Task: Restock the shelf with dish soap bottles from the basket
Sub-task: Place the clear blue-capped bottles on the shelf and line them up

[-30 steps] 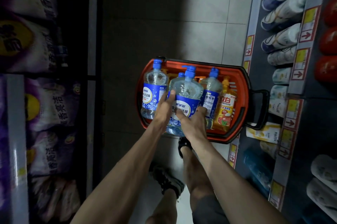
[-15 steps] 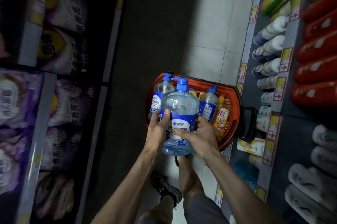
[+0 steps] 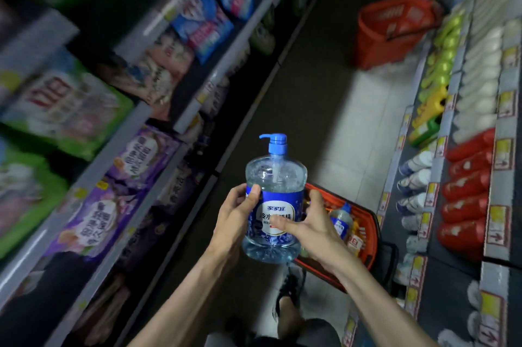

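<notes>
Holds dish soap bottle (image 3: 275, 205) upright, pump on top, just above and left of basket (image 3: 370, 233). Clamps it between left hand (image 3: 236, 215) and right hand (image 3: 309, 229), with both grips curled round label. Likely heads for shelf (image 3: 430, 198) right of basket, nearer right hand. Leaves open floor (image 3: 353, 126) beyond basket.

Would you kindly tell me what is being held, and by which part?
The soap bottle, by its blue-labelled middle: left hand on its left side, right hand on its right, thumb across the label.
</notes>
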A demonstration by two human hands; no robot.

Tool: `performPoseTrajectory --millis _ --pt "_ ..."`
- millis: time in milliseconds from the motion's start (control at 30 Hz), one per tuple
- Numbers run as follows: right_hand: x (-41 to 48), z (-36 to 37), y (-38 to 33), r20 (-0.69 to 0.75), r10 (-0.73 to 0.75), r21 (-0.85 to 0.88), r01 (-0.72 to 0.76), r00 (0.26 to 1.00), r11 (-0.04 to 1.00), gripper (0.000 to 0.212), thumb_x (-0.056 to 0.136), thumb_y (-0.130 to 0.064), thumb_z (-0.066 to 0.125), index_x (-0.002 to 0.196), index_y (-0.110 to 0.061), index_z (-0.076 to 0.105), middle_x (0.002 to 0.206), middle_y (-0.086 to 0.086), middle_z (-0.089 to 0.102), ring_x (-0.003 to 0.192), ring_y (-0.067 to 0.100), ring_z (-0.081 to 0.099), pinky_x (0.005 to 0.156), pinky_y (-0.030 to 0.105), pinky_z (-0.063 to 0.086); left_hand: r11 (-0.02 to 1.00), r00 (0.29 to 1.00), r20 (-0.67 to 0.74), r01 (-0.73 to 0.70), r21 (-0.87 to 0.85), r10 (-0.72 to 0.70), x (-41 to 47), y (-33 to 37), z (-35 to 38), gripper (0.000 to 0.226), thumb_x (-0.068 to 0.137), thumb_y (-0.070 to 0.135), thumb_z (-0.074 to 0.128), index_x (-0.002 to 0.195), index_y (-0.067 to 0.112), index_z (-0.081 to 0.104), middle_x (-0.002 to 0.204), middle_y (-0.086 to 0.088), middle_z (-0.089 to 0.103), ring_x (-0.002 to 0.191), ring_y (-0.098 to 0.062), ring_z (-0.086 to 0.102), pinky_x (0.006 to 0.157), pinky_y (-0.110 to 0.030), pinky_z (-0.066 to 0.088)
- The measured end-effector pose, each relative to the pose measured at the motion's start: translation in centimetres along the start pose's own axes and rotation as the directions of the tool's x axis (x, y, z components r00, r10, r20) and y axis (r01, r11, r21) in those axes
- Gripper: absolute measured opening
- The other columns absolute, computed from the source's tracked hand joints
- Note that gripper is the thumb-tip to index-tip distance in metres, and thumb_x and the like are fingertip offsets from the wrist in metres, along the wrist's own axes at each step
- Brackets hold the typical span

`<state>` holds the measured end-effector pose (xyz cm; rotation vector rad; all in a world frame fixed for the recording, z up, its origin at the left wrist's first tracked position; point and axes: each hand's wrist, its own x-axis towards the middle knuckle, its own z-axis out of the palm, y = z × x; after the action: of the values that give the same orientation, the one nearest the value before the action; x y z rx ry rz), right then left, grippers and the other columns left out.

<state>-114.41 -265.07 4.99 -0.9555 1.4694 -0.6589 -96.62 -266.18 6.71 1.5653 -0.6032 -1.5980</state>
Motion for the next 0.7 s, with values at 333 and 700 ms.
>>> performPoseTrajectory --millis 333,700 --pt "-10.0 8.4 -10.3 0.146 -0.286 -0.074 0.299 0.947 0.951 0.099 0.057 -0.052 0.099 0.139 -0.033 0.047 0.127 -0.007 0.073 0.116 0.011 0.072 0.101 0.050 0.059 0.952 0.952 -0.022 -0.306 -0.020 0.305 -13.1 7.4 -10.9 0.048 0.090 0.050 0.075 0.125 0.017 0.070 0.114 -0.004 0.080 0.104 -0.023 0.079 0.081 -0.033 0.065" --pt "-17.9 17.9 -15.7 0.372 -0.473 -0.014 0.515 0.798 0.857 0.090 0.077 -0.027 0.095 0.148 -0.027 0.039 0.137 -0.004 0.067 0.121 0.007 0.069 0.097 0.035 0.061 0.848 0.828 -0.224 -0.530 -0.015 0.514 -23.2 9.4 -20.6 0.057 0.083 0.062 0.078 0.123 0.023 0.070 0.112 0.001 0.081 0.102 -0.022 0.080 0.092 -0.054 0.063"
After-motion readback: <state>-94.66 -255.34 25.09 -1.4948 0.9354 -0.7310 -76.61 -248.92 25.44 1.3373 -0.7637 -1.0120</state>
